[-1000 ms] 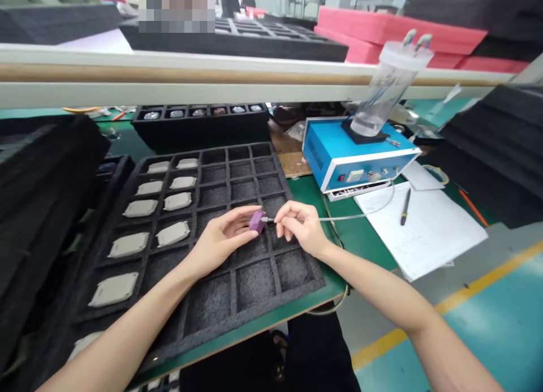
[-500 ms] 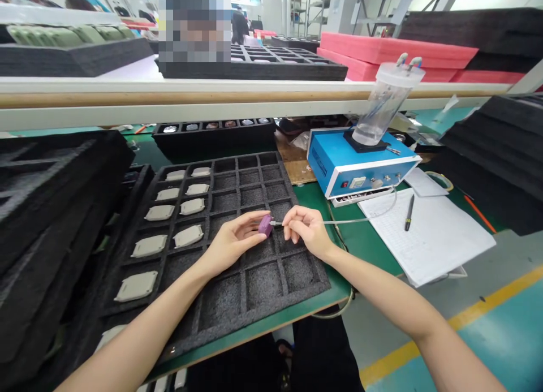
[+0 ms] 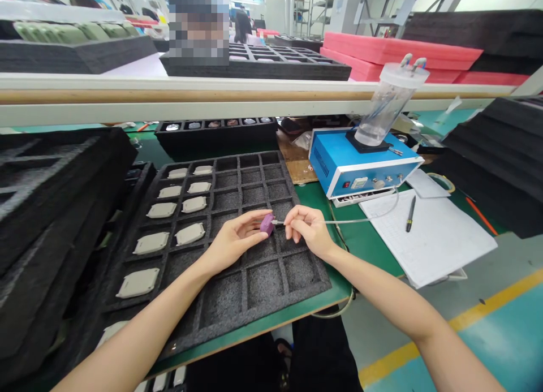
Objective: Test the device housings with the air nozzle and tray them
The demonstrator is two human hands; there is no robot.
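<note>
Between the thumb and fingers of my left hand (image 3: 237,236) is a small purple casing (image 3: 267,224), held up over the foam tray. My right hand (image 3: 307,228) pinches the end of a thin clear tube (image 3: 352,220), whose pale tip meets the casing's right side. Whether the tip goes into the casing I cannot tell. The tube curves back to a blue machine (image 3: 365,166) bearing a tilted clear cylinder (image 3: 384,106). Below both hands lies the black foam tray (image 3: 254,324), with several beige casings (image 3: 151,242) in its left compartments.
Stacked black foam trays (image 3: 51,239) rise at the left. On the right lie paper sheets (image 3: 441,245) with a black pen (image 3: 410,214). A shelf edge (image 3: 254,110) crosses above the bench, with a person behind it. Pink foam blocks (image 3: 403,50) sit on the shelf.
The view has shifted slightly. Both hands keep the same hold on the purple casing and the tube, with no other clear movement.
</note>
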